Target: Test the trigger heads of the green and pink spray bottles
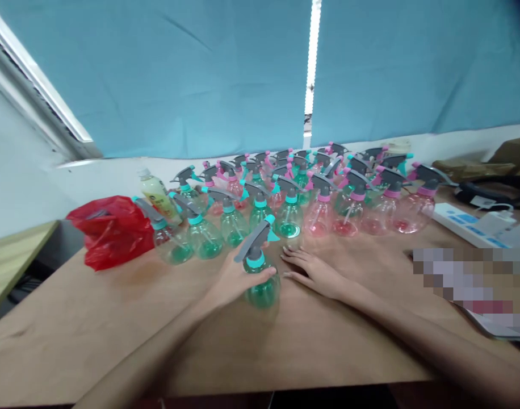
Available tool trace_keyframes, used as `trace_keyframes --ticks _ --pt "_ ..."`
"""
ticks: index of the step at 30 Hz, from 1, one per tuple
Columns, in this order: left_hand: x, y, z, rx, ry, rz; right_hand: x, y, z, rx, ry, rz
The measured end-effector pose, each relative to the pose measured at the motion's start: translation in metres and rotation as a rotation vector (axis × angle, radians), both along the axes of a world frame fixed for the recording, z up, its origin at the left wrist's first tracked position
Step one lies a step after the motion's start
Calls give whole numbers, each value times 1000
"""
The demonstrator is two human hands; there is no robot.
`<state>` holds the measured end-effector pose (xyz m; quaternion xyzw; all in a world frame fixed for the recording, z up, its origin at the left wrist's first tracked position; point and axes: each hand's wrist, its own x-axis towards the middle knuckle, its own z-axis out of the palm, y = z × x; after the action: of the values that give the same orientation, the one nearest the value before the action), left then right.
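My left hand [243,276] is wrapped round a green spray bottle [264,292] with a turquoise collar and a grey trigger head. The bottle stands nearly upright over the near middle of the table, its nozzle pointing away to the right. To its right, my right hand [313,271] rests palm down on the tabletop, fingers stretched and apart, holding nothing. Just beyond both hands is a front row of spray bottles: green ones such as the green bottle [289,218] on the left, pink ones such as the pink bottle [319,218] on the right. More bottles stand partly hidden behind them.
A red plastic bag [115,230] sits at the left, with a pale yellow-green bottle [155,193] behind it. At the right lie a white power strip [468,221], a black headband-like strap [477,196] and a pixelated flat object [477,284]. A blue curtain [200,74] hangs behind the wooden table [115,318].
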<state>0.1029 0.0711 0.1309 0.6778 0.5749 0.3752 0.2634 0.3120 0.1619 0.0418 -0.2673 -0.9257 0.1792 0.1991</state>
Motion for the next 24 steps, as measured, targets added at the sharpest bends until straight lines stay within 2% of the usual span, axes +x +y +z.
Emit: trace_keyframes --ticks 3,7,9,11,14,16,20,24 --pt "-12 -15 -2 62 4 51 -1 0 6 1 -47 -21" --pt "-50 -46 1 66 26 188 -17 -4 34 -1 -143 -48" --pt "-80 -63 1 71 60 304 -38 -10 54 6 -126 -40" --pt "-114 -79 0 108 66 481 -66 -20 74 17 -53 -14" --pt "-163 -95 1 244 113 695 -117 -37 104 89 59 31" --pt "-187 -98 4 314 122 739 -151 -44 124 182 139 35" --pt "-216 -88 3 305 65 802 -212 -41 161 315 229 -47" --pt "-228 -67 -6 304 35 825 -254 -28 185 402 145 -97"
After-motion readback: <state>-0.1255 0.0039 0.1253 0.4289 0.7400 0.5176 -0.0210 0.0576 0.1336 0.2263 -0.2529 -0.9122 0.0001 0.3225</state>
